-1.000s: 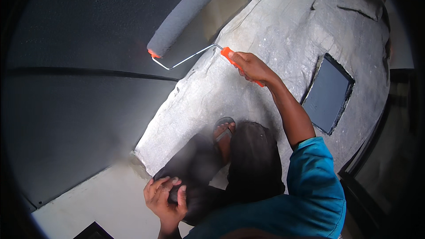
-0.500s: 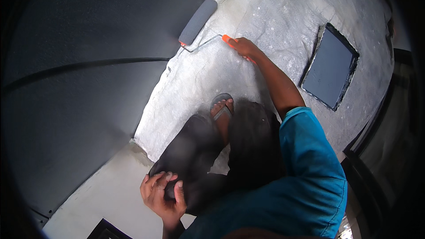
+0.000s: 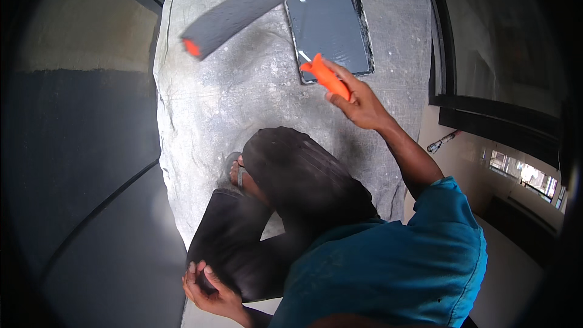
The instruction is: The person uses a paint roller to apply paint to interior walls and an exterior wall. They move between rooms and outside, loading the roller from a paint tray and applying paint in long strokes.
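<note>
A paint roller (image 3: 234, 17) is held by its orange handle (image 3: 326, 77) in the right hand (image 3: 359, 105), the fingers wrapped fully round the handle's lower end; the grey sleeve hangs in the air up and to the left of the grip, blurred, with its orange end cap at the far left. Just beyond the grip, and to the right of the sleeve, a shallow paint tray (image 3: 331, 27) filled with dark grey paint lies on a pale, paint-flecked drop sheet (image 3: 243, 97). The left hand (image 3: 209, 285) is far below and to the left of the grip, laid flat with fingers spread on the bent knee of the dark trousers (image 3: 243, 249), holding nothing. As for progress, the wall (image 3: 79, 164) well to the left of the grip is judged largely coated in dark grey, while a paler band above it appears unpainted and seemingly remains to be covered. The sleeve looks already loaded with grey. Open room is found over the sheet between sleeve and tray; to the right of the grip a dark window frame (image 3: 486, 103) stands close, and the sheet's left edge runs along the wall, so free swing is limited on both sides.
</note>
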A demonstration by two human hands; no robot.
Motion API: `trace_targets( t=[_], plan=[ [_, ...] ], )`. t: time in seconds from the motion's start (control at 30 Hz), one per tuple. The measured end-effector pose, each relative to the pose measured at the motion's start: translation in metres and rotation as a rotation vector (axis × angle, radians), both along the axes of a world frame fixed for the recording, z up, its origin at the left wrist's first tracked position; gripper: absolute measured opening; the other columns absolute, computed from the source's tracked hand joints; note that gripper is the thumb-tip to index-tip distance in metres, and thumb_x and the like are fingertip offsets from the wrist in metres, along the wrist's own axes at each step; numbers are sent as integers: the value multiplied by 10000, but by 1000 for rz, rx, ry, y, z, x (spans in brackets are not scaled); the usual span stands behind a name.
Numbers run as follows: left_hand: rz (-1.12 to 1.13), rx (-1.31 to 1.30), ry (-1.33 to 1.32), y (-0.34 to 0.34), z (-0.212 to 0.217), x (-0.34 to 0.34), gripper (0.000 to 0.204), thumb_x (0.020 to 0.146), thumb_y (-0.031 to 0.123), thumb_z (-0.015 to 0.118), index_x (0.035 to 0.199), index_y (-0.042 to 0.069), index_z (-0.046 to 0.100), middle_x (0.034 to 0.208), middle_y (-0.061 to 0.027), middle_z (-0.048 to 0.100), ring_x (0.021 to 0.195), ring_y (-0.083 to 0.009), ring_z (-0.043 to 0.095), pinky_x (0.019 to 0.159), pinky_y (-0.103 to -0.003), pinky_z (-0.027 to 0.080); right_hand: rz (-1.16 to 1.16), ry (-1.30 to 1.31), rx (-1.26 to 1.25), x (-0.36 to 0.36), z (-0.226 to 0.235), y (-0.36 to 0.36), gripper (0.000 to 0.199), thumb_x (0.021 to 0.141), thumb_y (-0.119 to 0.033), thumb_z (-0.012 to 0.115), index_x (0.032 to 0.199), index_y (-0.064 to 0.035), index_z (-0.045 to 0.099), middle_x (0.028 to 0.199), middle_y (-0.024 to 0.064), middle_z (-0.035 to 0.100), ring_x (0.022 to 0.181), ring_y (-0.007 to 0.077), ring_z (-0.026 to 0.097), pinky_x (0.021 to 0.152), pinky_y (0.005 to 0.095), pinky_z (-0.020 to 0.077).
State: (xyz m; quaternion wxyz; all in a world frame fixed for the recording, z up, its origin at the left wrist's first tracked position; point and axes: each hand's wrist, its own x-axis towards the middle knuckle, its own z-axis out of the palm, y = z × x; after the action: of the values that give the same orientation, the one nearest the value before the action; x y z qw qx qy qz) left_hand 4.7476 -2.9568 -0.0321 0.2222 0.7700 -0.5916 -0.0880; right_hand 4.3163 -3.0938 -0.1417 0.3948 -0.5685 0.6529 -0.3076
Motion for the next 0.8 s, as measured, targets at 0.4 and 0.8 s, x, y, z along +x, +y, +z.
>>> trace_targets(
  t=[0.4, 0.8],
  plan=[
    [-97, 6, -23, -12, 2, -7, 241, 995, 87, 674, 1191, -54, 665, 1100, -165, 663, 934, -233, 695, 920, -341, 530, -444, 461, 211, -116, -137, -8, 535, 1071, -356, 446, 1598, -362, 354, 1365, 190, 634, 1204, 426, 638, 1038, 476, 490],
    [-89, -2, 6, -13, 2, -16, 231, 987, 74, 679, 1178, -56, 671, 1081, -161, 672, 938, -238, 701, 915, -345, 533, -423, 541, 324, -121, -151, -42, 531, 1055, -420, 423, 1579, -438, 342, 1314, 205, 666, 1240, 417, 618, 1072, 510, 466]
  ],
)
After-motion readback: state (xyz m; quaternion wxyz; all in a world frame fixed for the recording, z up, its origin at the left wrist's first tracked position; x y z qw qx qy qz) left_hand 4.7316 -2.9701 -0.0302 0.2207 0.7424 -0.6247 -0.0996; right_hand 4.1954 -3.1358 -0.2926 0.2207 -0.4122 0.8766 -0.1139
